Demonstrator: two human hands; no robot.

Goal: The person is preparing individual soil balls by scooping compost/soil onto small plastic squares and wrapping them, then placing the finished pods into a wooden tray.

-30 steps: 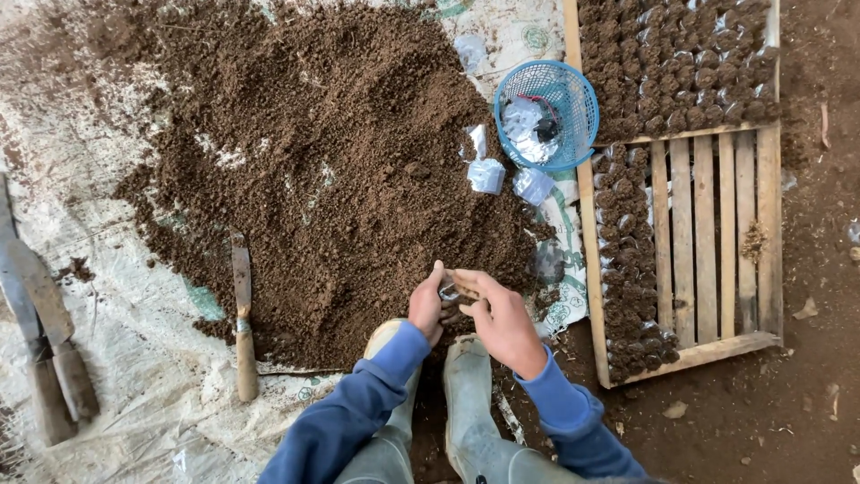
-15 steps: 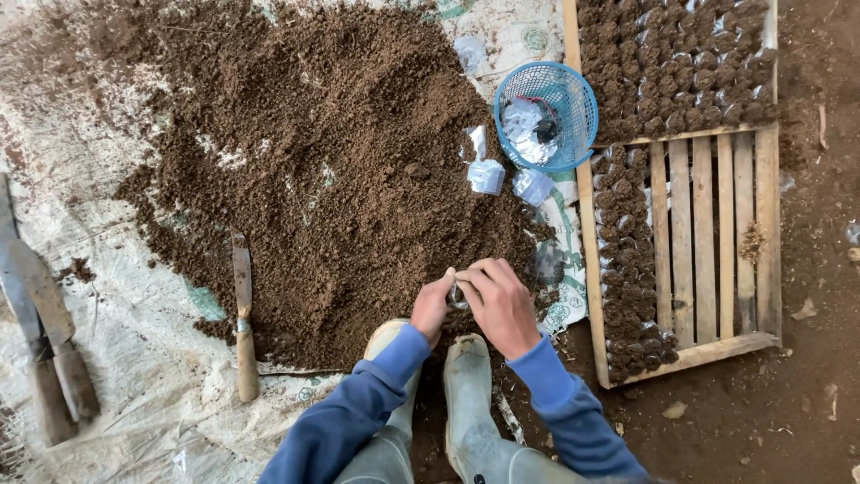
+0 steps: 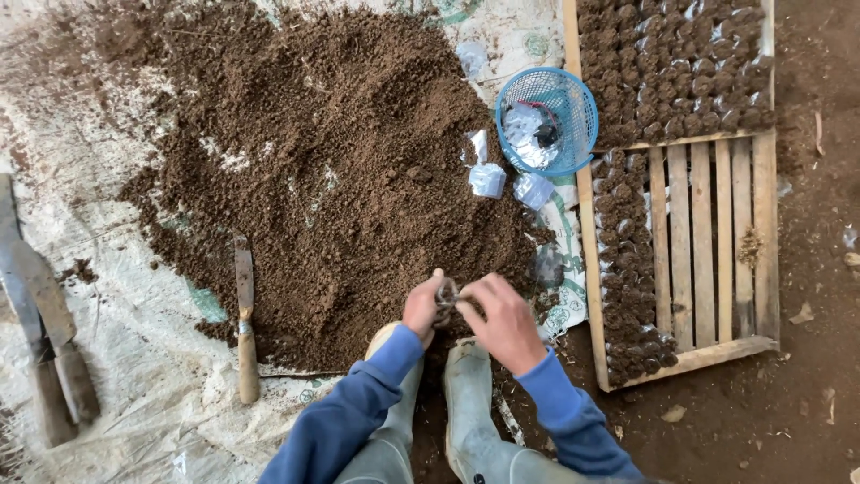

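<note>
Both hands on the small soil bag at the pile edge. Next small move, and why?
Probably carry the small bag right to the wooden pallet. Both the left hand and right hand pinch it, it looks filled with soil, and filled bags already line the pallet's left edge, with bare slats beside them.

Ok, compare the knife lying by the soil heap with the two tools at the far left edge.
The knife lies alone, its blade tip touching the soil heap; the two tools lie close together, apart from the heap. The knife runs nearly straight up the picture, while the tools slant. The knife looks slimmer, with a pale handle; the tools look broader and darker. All rest flat on the pale sheet, untouched by either hand.
</note>
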